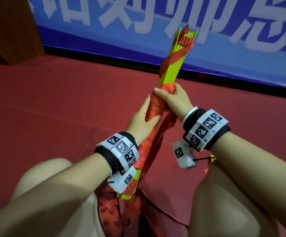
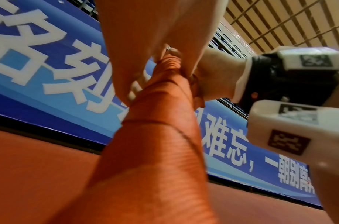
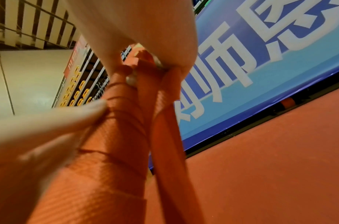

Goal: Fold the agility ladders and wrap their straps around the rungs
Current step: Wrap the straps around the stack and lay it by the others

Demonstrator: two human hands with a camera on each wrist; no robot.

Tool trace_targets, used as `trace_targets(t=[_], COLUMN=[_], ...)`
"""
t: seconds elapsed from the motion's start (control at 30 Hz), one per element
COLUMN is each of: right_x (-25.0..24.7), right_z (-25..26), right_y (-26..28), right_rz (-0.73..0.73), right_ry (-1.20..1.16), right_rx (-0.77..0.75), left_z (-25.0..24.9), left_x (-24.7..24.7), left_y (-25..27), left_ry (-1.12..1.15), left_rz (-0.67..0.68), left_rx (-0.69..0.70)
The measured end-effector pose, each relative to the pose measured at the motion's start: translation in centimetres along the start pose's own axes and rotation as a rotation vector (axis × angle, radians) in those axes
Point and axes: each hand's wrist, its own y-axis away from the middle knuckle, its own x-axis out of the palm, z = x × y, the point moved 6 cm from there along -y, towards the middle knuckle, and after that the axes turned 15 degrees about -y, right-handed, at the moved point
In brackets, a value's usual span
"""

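A bundle of yellow-green rungs (image 1: 172, 64) stands tilted in front of me, with a red strap (image 1: 176, 55) spiralled round its upper part. Its middle is tightly wound in red strap (image 2: 161, 136). My left hand (image 1: 147, 112) holds this wound part, thumb across the front and fingers along the far side. Just above, my right hand (image 1: 168, 94) grips the top of the wound section. A loose length of strap (image 3: 168, 121) hangs down from that grip. The bundle's lower rung ends (image 1: 130, 192) show under my left wrist.
More red strap (image 1: 114, 212) lies heaped between my bare knees. I sit on a red floor (image 1: 53, 100). A blue banner with white characters (image 1: 138, 23) runs along the wall ahead. A wooden panel (image 1: 10, 28) stands at the far left.
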Motion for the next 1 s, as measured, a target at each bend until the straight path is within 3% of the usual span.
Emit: trace_targets(t=[0.27, 0.4, 0.57, 0.73, 0.9, 1.0], right_x=[1.1, 1.5, 1.3, 1.3, 1.8, 1.2], right_z=[3.2, 3.9, 3.1, 1.1, 0.5, 0.1], right_y=[1.3, 1.8, 1.4, 1.0, 1.0, 1.0], right_rz=[0.229, 0.306, 0.256, 0.184, 0.164, 0.064], right_ry=[-0.274, -0.198, -0.014, -0.170, -0.251, -0.212], right_rx=[-0.138, -0.151, -0.111, 0.031, 0.023, -0.028], left_z=[0.0, 0.0, 0.7, 1.3, 1.3, 0.8], left_x=[-1.3, -1.7, -2.6, -2.8, -2.0, -1.4], left_y=[0.7, 1.4, 1.5, 0.6, 0.2, 0.1], left_ry=[0.248, 0.245, 0.120, -0.157, -0.205, -0.127], left_rz=[0.159, 0.115, -0.043, -0.165, -0.134, -0.038], left_rx=[0.067, 0.148, 0.145, 0.117, 0.079, 0.102])
